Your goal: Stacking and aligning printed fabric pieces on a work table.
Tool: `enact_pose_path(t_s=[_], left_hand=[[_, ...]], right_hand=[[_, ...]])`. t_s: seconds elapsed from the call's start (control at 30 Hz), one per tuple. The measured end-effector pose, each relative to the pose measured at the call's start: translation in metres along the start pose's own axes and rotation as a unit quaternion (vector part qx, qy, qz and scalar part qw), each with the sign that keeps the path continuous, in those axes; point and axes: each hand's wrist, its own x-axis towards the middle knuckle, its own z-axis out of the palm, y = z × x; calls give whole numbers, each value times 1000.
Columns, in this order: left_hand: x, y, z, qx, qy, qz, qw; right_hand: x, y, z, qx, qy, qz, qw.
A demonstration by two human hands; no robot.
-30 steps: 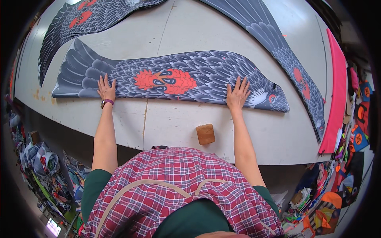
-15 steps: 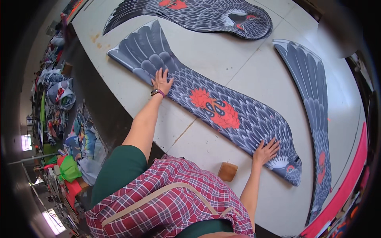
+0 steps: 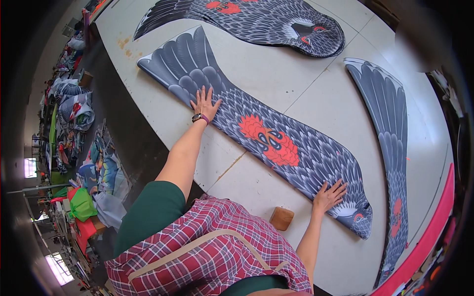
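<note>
A long bird-shaped fabric panel (image 3: 311,140), printed with dark grey feathers and red patches, lies slantwise across the pale table. Its fan-like tail is at the upper left and its head with a red eye at the lower right. My left hand (image 3: 205,104), with a dark watch at the wrist, rests flat on the near edge below the tail, fingers spread. Flat on the panel just behind the head lies my right hand (image 3: 328,196), its fingers apart. Neither hand grips anything.
Another bird-printed stack (image 3: 256,24) lies at the far side. A narrow feather-printed piece (image 3: 392,143) stretches along the right, near a pink strip (image 3: 424,241). A small brown block (image 3: 281,218) sits on the table (image 3: 232,182) near me. Fabric heaps (image 3: 74,111) stand off to the left.
The view has shifted slightly, so the table's contents sit a little differently in the picture. Both hands stay flat at the same places on the panel.
</note>
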Motion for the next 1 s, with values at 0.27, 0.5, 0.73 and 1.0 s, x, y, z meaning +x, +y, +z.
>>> enact_pose_path(t_s=[0.27, 0.5, 0.73, 1.0], left_hand=[[44, -41, 41, 64, 65, 33, 995], [48, -26, 45, 69, 42, 22, 997], [51, -22, 46, 70, 43, 21, 996], [52, -23, 48, 69, 50, 18, 996]], right_hand=[[39, -24, 21, 44, -6, 2, 999], [43, -16, 30, 93, -5, 9, 996], [45, -16, 24, 101, -9, 10, 995], [45, -16, 22, 103, -10, 14, 995]])
